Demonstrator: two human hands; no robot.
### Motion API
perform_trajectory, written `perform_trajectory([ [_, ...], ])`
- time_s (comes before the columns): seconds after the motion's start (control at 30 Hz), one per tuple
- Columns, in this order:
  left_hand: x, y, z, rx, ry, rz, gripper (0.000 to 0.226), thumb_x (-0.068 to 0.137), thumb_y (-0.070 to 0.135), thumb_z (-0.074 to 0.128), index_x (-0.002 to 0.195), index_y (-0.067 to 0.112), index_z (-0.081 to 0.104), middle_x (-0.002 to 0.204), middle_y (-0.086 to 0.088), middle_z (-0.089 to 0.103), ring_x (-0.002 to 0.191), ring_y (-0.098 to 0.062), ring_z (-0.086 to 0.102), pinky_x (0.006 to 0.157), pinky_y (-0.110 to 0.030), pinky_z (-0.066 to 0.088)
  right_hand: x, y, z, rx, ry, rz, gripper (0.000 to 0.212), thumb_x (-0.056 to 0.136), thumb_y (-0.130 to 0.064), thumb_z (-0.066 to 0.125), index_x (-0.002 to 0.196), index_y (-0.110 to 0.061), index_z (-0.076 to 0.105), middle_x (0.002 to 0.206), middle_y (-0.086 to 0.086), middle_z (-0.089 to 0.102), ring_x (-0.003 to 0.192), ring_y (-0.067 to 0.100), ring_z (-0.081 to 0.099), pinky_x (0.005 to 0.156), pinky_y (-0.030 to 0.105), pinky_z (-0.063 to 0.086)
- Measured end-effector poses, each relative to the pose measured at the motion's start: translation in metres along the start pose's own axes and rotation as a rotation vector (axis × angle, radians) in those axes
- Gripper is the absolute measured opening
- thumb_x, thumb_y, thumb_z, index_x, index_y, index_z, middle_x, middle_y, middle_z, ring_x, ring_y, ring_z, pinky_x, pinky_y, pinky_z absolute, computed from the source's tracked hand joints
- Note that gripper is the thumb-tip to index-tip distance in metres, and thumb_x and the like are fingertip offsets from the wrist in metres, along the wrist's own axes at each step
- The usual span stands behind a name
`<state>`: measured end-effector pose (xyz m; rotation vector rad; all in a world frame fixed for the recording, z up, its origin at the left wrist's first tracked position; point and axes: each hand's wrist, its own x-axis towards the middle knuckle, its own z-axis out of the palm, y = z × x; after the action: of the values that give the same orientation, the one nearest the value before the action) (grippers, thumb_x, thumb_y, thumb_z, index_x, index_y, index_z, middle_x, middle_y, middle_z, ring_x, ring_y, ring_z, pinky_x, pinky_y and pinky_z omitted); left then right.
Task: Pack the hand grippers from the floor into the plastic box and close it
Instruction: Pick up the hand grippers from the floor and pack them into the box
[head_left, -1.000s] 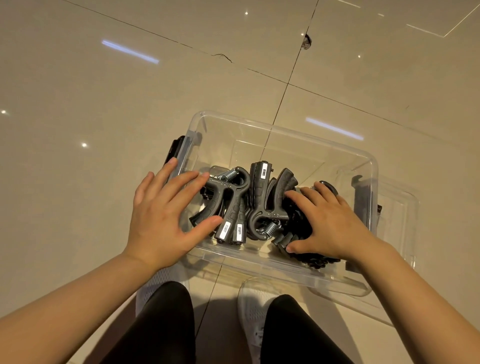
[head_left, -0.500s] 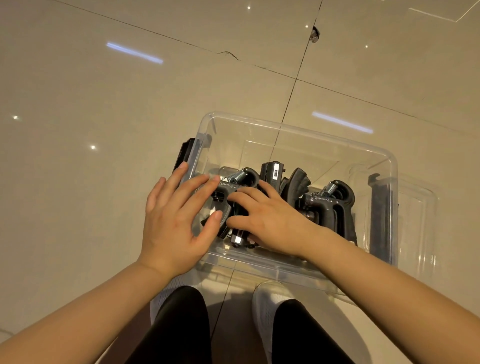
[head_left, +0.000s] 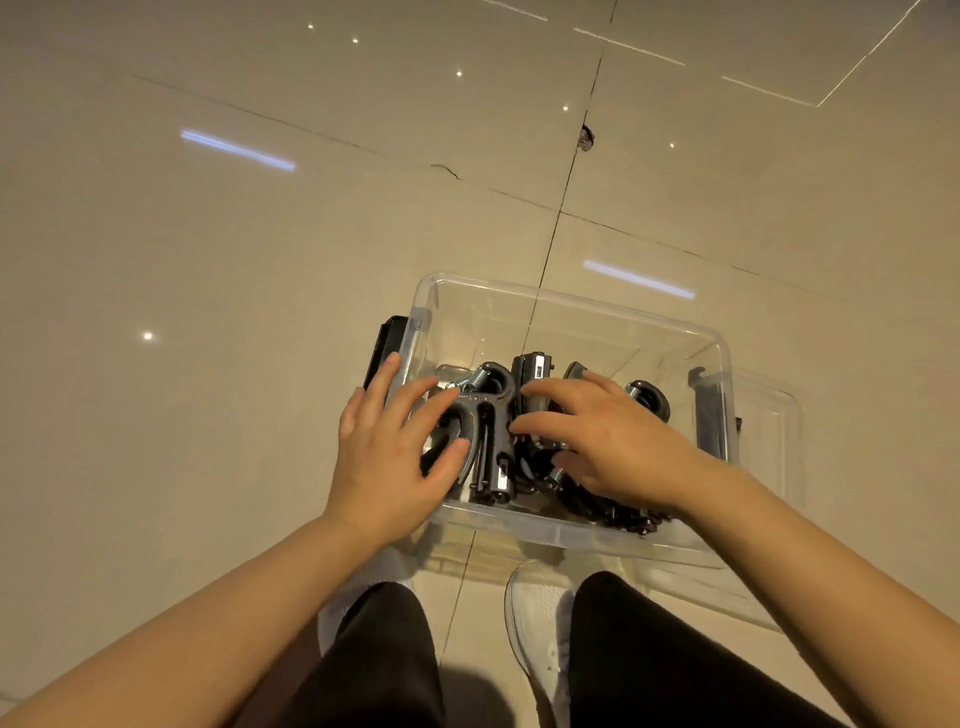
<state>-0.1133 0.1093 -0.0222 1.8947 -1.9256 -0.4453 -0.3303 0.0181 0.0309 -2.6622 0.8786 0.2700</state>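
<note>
Hand grippers (head_left: 485, 431) crowd the plastic box's (head_left: 571, 306) near wall; my left hand (head_left: 387, 460) and right hand (head_left: 605, 447) lie spread on them. I'd flatten them below the rim.

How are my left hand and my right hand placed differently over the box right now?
The left hand lies at the plastic box's left end, little finger over the rim; the right hand is fully inside, nearer the middle. The left thumb touches a hand gripper; the right covers others. Both have straight, spread fingers on the grippers.
</note>
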Motion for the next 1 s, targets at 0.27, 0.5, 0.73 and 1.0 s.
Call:
perform_trajectory([
  [0.27, 0.013, 0.039, -0.195, 0.061, -0.33, 0.021, 0.047, 0.09, 0.044, 0.053, 0.133, 0.028, 0.046, 0.126, 0.003, 0.056, 0.112, -0.011, 0.052, 0.092, -0.028, 0.043, -0.083, -0.062, -0.141, 0.212, -0.036, 0.318, 0.044, 0.087, -0.026, 0.064, 0.129, -0.034, 0.051, 0.13, -0.007, 0.052, 0.107, 0.009, 0.054, 0.094, 0.028, 0.045],
  [0.5, -0.092, 0.098, -0.313, -0.028, 0.118, -0.013, 0.028, 0.088, 0.037, 0.058, 0.114, 0.028, 0.06, 0.096, 0.01, 0.061, 0.085, -0.006, 0.059, 0.081, -0.032, 0.052, -0.092, -0.173, -0.215, 0.155, 0.178, 0.071, 0.044, 0.089, -0.029, 0.062, 0.131, -0.029, 0.049, 0.137, -0.008, 0.046, 0.118, 0.01, 0.047, 0.096, 0.023, 0.04],
  [0.73, -0.186, 0.073, -0.355, 0.04, 0.346, -0.268, 0.014, 0.086, 0.038, 0.061, 0.097, 0.032, 0.067, 0.077, 0.02, 0.059, 0.078, -0.007, 0.06, 0.078, -0.038, 0.052, -0.052, -0.274, -0.229, 0.146, 0.095, -0.195, 0.052, 0.085, -0.038, 0.066, 0.132, -0.034, 0.046, 0.134, -0.006, 0.049, 0.114, 0.012, 0.052, 0.095, 0.032, 0.046],
  [1.0, -0.26, -0.035, -0.387, -0.044, 0.457, -0.563, 0.016, 0.088, 0.035, 0.06, 0.101, 0.028, 0.066, 0.093, 0.011, 0.064, 0.087, -0.006, 0.058, 0.078, -0.027, 0.049, 0.074, -0.385, -0.202, 0.126, -0.022, -0.358, 0.05, 0.086, -0.037, 0.065, 0.131, -0.028, 0.048, 0.131, -0.002, 0.053, 0.111, 0.014, 0.055, 0.091, 0.029, 0.046],
])
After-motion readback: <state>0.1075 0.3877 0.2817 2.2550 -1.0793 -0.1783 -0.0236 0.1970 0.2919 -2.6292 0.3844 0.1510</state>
